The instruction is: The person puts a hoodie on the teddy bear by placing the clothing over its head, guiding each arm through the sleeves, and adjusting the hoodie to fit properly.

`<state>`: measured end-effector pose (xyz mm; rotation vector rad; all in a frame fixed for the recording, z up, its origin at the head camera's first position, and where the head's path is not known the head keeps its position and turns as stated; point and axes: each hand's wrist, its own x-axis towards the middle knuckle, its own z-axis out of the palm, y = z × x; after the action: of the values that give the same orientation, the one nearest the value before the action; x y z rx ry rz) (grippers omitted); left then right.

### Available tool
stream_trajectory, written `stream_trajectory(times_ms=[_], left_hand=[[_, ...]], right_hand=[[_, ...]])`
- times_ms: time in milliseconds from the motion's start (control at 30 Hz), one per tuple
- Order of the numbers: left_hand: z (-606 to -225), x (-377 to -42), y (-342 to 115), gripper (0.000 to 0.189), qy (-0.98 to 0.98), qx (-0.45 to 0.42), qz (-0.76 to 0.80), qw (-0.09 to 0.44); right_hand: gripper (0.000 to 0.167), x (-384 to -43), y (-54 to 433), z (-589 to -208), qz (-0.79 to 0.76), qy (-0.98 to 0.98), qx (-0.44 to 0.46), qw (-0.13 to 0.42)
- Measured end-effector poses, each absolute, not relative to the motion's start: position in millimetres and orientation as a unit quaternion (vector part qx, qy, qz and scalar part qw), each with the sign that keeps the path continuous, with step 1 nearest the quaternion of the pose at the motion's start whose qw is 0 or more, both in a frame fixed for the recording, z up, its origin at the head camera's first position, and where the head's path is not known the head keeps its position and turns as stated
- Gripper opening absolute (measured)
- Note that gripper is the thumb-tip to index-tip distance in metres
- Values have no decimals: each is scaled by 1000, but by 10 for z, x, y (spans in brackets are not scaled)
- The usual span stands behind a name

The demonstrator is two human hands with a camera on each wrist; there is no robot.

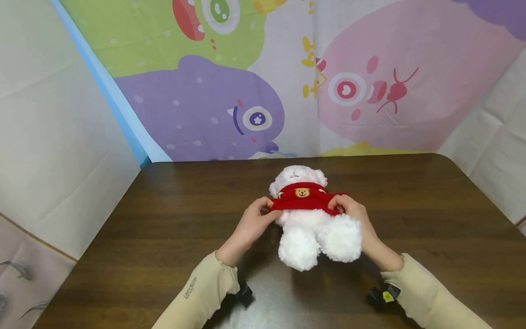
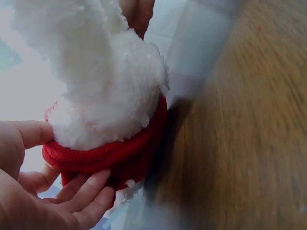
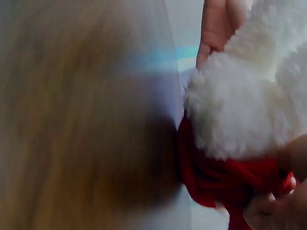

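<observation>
A white plush bear (image 1: 299,242) lies on its back on the table, its head away from me and its two fluffy legs toward me. It wears a red sweater (image 1: 302,204) with a small bear-face patch on the front. My left hand (image 1: 255,223) pinches the sweater's hem on the left side; in the left wrist view, thumb and fingers lie on either side of the red cloth (image 2: 103,155). On the opposite side, my right hand (image 1: 356,214) grips the red fabric, with curled fingers (image 3: 261,208) partly cut off in the right wrist view.
The dark brown wooden table (image 1: 176,219) extends around the bear. Behind it hangs a cloth (image 1: 296,91) printed with cartoon creatures. Pale panels (image 1: 53,128) stand at both sides. A small black device is strapped at each wrist.
</observation>
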<state>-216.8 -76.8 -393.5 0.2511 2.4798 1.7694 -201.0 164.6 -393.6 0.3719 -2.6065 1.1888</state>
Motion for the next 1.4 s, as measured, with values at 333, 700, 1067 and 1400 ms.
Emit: stream_trajectory(times_ms=[333, 700, 1067, 1400], left_hand=[[-3890, -2150, -810, 34, 818, 112, 561, 67], [-4013, -2136, -756, 17, 863, 70, 480, -142], [-4005, -2127, -654, 55, 649, -82, 747, 120], [-3989, -1932, -510, 66, 533, -53, 829, 159]], right_hand=[[16, -2031, 1677, -3945, 501, -856, 123, -31], [16, -2010, 1645, -3961, 547, -821, 128, -102], [57, -1904, 1529, -3957, 675, -711, -71, -184], [61, -1842, 1398, -3998, 736, -641, -56, -212]])
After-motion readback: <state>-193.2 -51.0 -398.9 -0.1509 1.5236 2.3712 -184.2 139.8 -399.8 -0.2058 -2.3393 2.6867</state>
